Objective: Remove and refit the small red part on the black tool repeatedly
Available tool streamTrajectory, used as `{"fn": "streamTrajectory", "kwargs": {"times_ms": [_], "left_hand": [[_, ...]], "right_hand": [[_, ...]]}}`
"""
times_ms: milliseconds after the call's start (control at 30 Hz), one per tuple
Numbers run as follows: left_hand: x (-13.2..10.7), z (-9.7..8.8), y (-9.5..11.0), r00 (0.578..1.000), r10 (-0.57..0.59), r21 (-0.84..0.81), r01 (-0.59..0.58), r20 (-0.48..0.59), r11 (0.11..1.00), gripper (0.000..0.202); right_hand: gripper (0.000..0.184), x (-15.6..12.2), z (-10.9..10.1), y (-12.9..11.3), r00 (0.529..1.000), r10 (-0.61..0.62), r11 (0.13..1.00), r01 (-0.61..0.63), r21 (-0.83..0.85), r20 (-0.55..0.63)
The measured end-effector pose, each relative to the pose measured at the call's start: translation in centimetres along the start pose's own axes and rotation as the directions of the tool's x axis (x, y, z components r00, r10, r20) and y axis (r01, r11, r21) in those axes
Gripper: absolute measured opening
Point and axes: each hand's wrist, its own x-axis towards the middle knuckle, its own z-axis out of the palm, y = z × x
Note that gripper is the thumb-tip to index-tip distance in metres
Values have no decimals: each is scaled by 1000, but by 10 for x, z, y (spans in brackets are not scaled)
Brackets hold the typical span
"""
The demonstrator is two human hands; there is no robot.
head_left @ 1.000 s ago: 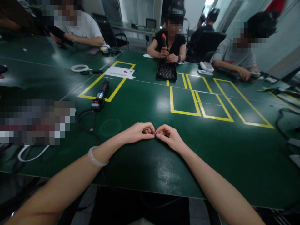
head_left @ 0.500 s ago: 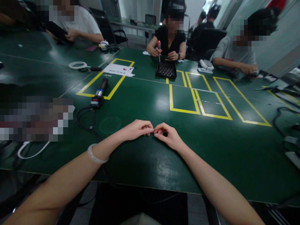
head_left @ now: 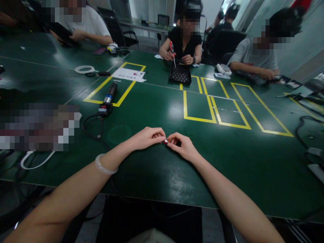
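Between my fingertips is a small piece (head_left: 166,141) with red, white and orange on it, too small to name. My left hand (head_left: 151,137), with a pale bangle on its wrist, pinches it from the left. From the right, my right hand (head_left: 182,145) pinches the orange end between thumb and forefinger. Both hands meet low over the green table (head_left: 152,179), and my fingers cover most of the piece.
A black cylindrical tool (head_left: 109,96) with a cable lies to the left, partly inside a yellow tape outline. Behind it are a white sheet (head_left: 128,74) and a white ring (head_left: 84,70). Across the table a co-worker holds a red screwdriver (head_left: 172,50) over a black tray (head_left: 180,80).
The small piece has turned slightly between my fingers, so white and orange parts now show. My hands have barely moved. The co-worker's screwdriver has tilted.
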Motion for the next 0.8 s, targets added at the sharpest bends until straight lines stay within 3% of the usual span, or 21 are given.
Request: {"fn": "streamTrajectory", "kwargs": {"times_ms": [267,400,500,600,700,800], "left_hand": [[-2,-21,-10,984,-64,86,79,-166,993,37],[-6,-45,-26,938,-91,183,160,-333,970,39],[-15,-70,-41,830,-102,306,312,-548,899,36],[-29,-94,-53,650,-112,375,561,-752,738,38],[-45,-112,-64,482,-167,321,765,-860,558,57],[-56,-123,-76,423,-296,258,847,-857,465,78]], "right_hand": [[18,0,0,2,1000,13,1000,-13,-2,0],[18,0,-1,3,1000,13,1000,-13,2,4],[18,0,-1,2,1000,19,1000,-19,7,8],[17,0,-2,0,1000,24,1000,-24,0,16],[17,0,-2,-1,999,23,1000,-22,-17,25],[17,0,-2,-1,999,20,999,-20,-30,28]]}}
